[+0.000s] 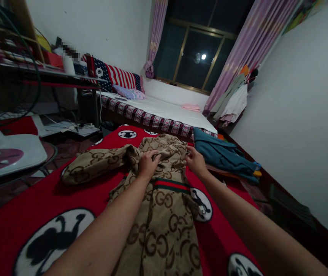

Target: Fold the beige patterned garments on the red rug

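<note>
A tan coat (169, 226) with a brown interlocking-letter print lies lengthwise on a red blanket (74, 195). A green-and-red striped band crosses its waist, and one sleeve (95, 165) stretches out to the left. My left hand (149, 164) is closed on the cloth of the upper part, thumb and forefinger curled together. On the opposite side, my right hand (196, 161) pinches the coat's right edge near the shoulder. The fabric between both hands is bunched into folds.
Folded teal clothing (224, 153) lies right of the blanket. A bed (158, 105) stands behind, under a window. At left are a cluttered desk (60, 74), a fan guard (9, 69) and its white base (11, 153). Clothes (235, 103) hang by the right wall.
</note>
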`<state>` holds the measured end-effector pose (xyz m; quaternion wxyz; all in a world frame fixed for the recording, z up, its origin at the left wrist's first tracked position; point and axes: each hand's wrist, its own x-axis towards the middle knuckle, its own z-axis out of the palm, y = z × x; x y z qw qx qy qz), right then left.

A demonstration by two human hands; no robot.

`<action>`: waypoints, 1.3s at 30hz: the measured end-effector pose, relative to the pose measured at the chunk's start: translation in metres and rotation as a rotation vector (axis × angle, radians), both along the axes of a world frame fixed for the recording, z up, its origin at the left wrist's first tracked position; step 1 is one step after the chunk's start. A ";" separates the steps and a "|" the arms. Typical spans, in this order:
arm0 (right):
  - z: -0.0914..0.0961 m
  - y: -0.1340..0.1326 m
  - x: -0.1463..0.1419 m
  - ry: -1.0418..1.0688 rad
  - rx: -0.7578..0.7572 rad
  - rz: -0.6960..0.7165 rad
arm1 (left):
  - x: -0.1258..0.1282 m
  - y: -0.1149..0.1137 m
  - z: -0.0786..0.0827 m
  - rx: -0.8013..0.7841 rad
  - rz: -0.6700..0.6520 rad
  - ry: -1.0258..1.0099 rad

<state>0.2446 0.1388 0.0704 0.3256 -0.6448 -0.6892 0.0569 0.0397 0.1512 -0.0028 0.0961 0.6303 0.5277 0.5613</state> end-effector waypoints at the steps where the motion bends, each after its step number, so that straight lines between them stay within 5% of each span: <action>1: 0.002 0.017 0.003 -0.108 -0.013 -0.039 | 0.000 0.001 -0.001 0.021 -0.003 -0.009; 6: 0.009 0.062 0.007 -0.375 -0.112 -0.083 | 0.000 0.005 -0.004 0.103 0.012 -0.008; 10: 0.017 0.080 0.008 -0.389 -0.193 -0.096 | 0.000 0.003 0.000 0.133 0.029 0.013; 15: 0.032 0.090 0.007 -0.330 -0.120 -0.303 | 0.002 -0.017 0.016 0.328 0.093 0.159; 20: 0.027 0.090 0.004 -0.203 -0.065 -0.467 | 0.009 -0.032 0.023 0.528 -0.268 0.452; 22: 0.022 0.088 0.003 -0.155 -0.055 -0.497 | 0.012 -0.030 0.019 0.446 -0.312 0.518; 26: 0.011 0.072 -0.005 -0.084 0.007 -0.505 | 0.016 -0.024 0.009 0.114 -0.090 0.501; 32: -0.023 0.036 -0.022 -0.080 0.366 -0.111 | 0.021 -0.023 0.005 -0.018 -0.007 0.487; 36: -0.031 0.050 -0.010 0.005 0.284 -0.196 | 0.020 -0.024 0.005 -0.021 0.004 0.478; 39: -0.021 0.076 0.004 -0.062 0.029 -0.181 | 0.020 -0.024 0.004 -0.028 0.001 0.487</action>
